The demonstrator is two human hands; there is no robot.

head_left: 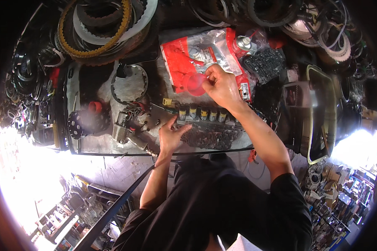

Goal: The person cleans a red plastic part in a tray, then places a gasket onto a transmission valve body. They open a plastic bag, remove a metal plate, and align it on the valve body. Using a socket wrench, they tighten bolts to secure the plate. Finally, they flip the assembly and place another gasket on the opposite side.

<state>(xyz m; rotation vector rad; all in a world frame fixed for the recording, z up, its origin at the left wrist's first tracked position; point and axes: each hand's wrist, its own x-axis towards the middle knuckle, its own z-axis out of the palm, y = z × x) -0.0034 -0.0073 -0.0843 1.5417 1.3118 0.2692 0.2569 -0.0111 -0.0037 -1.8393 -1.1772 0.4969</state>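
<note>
My right hand [223, 88] is closed on the edge of a translucent red round cap-like piece [194, 85], held between thumb and fingers above a red and clear plastic bag [178, 62]. Lower down, my left hand [170, 137] has its thumb and fingers spread. It rests at the left end of a dark metal valve body [213, 136], and nothing shows in its grasp. Along the far side of that body stands a row of several cylindrical solenoids [203, 113] with yellowish and dark bands. A small yellow connector [167, 101] lies just beyond the left hand.
To the left lie a round metal plate [130, 85], a metal part with wires [122, 127], a red ring [95, 107] and a perforated drum [76, 124]. A spray can [241, 45] stands behind the bag. At right is a metal pan [318, 117]; toothed rings [123, 37] hang at the back.
</note>
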